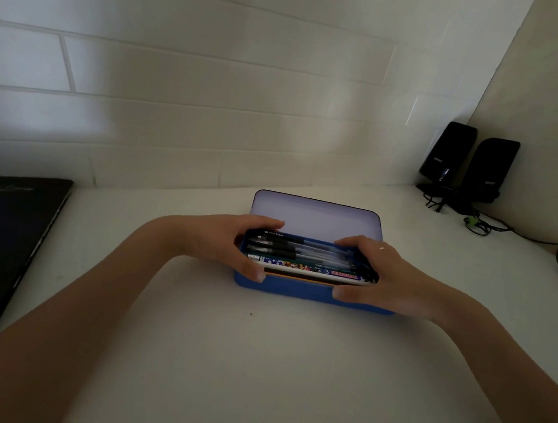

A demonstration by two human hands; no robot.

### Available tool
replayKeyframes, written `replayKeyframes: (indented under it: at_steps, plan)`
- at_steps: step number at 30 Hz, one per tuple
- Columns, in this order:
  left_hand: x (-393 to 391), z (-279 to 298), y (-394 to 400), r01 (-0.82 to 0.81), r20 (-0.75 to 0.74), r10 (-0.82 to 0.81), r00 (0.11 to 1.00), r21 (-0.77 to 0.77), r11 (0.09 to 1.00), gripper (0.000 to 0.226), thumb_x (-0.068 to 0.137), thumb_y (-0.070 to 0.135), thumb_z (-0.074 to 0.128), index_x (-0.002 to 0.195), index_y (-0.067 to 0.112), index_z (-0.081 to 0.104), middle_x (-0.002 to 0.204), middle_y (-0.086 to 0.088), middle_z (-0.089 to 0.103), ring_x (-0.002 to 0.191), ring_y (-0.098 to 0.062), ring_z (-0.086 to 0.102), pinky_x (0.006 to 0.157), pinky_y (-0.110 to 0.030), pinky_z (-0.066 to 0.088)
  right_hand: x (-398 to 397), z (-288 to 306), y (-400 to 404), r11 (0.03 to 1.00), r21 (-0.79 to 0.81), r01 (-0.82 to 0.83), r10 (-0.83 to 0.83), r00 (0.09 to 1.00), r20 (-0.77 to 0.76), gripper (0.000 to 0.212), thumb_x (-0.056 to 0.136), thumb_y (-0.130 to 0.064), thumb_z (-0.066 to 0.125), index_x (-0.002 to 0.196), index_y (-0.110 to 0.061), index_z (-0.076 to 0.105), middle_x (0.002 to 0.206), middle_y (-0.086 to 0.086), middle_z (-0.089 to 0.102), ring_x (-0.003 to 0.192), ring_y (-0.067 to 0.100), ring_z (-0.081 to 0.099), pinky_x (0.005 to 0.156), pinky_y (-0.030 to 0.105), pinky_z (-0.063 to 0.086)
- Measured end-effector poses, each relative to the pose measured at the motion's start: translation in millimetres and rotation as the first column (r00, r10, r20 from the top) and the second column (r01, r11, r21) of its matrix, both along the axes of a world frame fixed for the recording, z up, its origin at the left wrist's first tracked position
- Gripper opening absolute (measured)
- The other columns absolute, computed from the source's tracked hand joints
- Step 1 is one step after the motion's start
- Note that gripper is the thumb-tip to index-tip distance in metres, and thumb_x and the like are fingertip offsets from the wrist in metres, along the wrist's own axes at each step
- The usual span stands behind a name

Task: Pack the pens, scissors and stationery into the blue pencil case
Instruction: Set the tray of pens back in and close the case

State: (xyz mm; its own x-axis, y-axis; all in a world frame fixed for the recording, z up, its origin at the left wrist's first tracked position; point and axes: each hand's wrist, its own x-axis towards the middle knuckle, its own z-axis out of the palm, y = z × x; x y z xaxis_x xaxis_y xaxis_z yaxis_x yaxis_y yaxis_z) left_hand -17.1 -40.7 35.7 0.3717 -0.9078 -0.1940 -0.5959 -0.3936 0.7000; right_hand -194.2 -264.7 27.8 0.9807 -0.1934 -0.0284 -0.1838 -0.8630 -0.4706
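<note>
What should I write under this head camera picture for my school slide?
Both hands, left hand and right hand, grip the ends of an open blue pencil case full of pens.

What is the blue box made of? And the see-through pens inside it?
The blue pencil case looks like painted metal or hard plastic; its open lid is smooth, pale and stands stiffly upright, but the dim light leaves it open. The pens look like clear plastic with dark grips, since you can see through their barrels. Both hands hold the case.
</note>
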Motion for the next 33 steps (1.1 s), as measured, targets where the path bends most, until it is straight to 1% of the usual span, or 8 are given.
replayKeyframes:
  at_steps: [5, 10, 13, 16, 20, 24, 28, 33]
  plan:
    - [-13, 1, -4, 0.09, 0.043, -0.091, 0.995, 0.023, 0.996, 0.095, 0.055, 0.051, 0.076, 0.137, 0.045, 0.029, 0.134, 0.021, 0.041, 0.123, 0.0, 0.041, 0.106, -0.019, 0.031, -27, -7, 2, 0.999, -0.051, 0.008, -0.005, 0.998, 0.061, 0.089, 0.051, -0.079, 0.052, 0.131, -0.047, 0.031, 0.125, -0.018, 0.042, 0.117, 0.002, 0.037, 0.1, 0.027, 0.038]
    - [-16, -1, -7, -0.02, -0.107, 0.002, 0.994, -0.167, 0.986, 0.034, 0.085, 0.043, 0.058, 0.119, 0.038, 0.059, 0.118, 0.02, 0.063, 0.109, 0.006, 0.056, 0.094, -0.01, 0.039, -36, -11, 4, 0.999, -0.033, 0.004, 0.0, 0.992, 0.127, 0.086, 0.058, -0.08, 0.05, 0.135, -0.048, 0.03, 0.127, -0.023, 0.041, 0.117, -0.002, 0.038, 0.099, 0.02, 0.034]
    - [-18, -2, -13, -0.139, -0.075, 0.12, 0.99, -0.324, 0.936, 0.024, 0.093, 0.025, 0.05, 0.104, 0.022, 0.071, 0.101, 0.014, 0.072, 0.094, 0.005, 0.063, 0.081, -0.005, 0.042, -39, -9, 1, 0.989, 0.132, 0.059, -0.093, 0.958, 0.271, 0.059, 0.073, -0.068, 0.046, 0.126, -0.043, 0.047, 0.121, -0.024, 0.051, 0.112, -0.009, 0.047, 0.091, 0.008, 0.036]
    - [-16, -1, -14, -0.187, -0.05, 0.182, 0.982, -0.382, 0.905, 0.015, 0.086, 0.021, 0.062, 0.092, 0.02, 0.075, 0.092, 0.007, 0.075, 0.09, -0.004, 0.068, 0.084, -0.016, 0.049, -40, -5, -8, 0.986, 0.083, 0.144, -0.166, 0.858, 0.487, 0.043, 0.084, -0.053, 0.038, 0.101, -0.029, 0.07, 0.104, -0.024, 0.061, 0.102, -0.014, 0.051, 0.084, -0.002, 0.034]
    - [-15, 3, -10, -0.225, -0.013, 0.239, 0.971, -0.389, 0.893, 0.015, 0.077, 0.03, 0.07, 0.086, 0.022, 0.077, 0.086, 0.007, 0.076, 0.091, -0.008, 0.069, 0.09, -0.026, 0.05, -40, -7, -18, 0.975, -0.037, 0.219, -0.175, 0.859, 0.481, 0.048, 0.089, -0.05, 0.035, 0.09, -0.027, 0.077, 0.103, -0.015, 0.068, 0.098, -0.008, 0.055, 0.085, 0.008, 0.038]
    - [-16, 1, -10, -0.226, 0.063, 0.27, 0.961, -0.389, 0.893, 0.011, 0.075, 0.029, 0.072, 0.084, 0.026, 0.078, 0.081, 0.013, 0.075, 0.085, 0.0, 0.068, 0.081, -0.018, 0.05, -38, -11, -16, 0.974, -0.136, 0.182, -0.104, 0.888, 0.448, 0.047, 0.089, -0.048, 0.034, 0.097, -0.026, 0.075, 0.11, -0.01, 0.069, 0.098, 0.001, 0.057, 0.086, 0.019, 0.04]
    - [-16, 2, -10, -0.205, 0.128, 0.282, 0.951, -0.421, 0.884, 0.008, 0.074, 0.022, 0.074, 0.08, 0.024, 0.077, 0.079, 0.015, 0.074, 0.075, 0.0, 0.069, 0.075, -0.014, 0.054, -37, -10, -11, 0.981, -0.047, 0.19, -0.152, 0.892, 0.425, 0.052, 0.086, -0.054, 0.032, 0.098, -0.027, 0.075, 0.11, -0.016, 0.065, 0.102, -0.001, 0.053, 0.084, 0.01, 0.037]
    - [-13, 2, -9, -0.196, 0.193, 0.3, 0.934, -0.426, 0.883, 0.006, 0.073, 0.017, 0.076, 0.078, 0.02, 0.078, 0.073, 0.018, 0.073, 0.065, 0.002, 0.066, 0.073, -0.019, 0.055, -35, -8, -4, 0.978, 0.044, 0.204, -0.204, 0.892, 0.404, 0.052, 0.084, -0.055, 0.033, 0.095, -0.026, 0.075, 0.102, -0.023, 0.061, 0.103, -0.001, 0.052, 0.087, 0.019, 0.04]
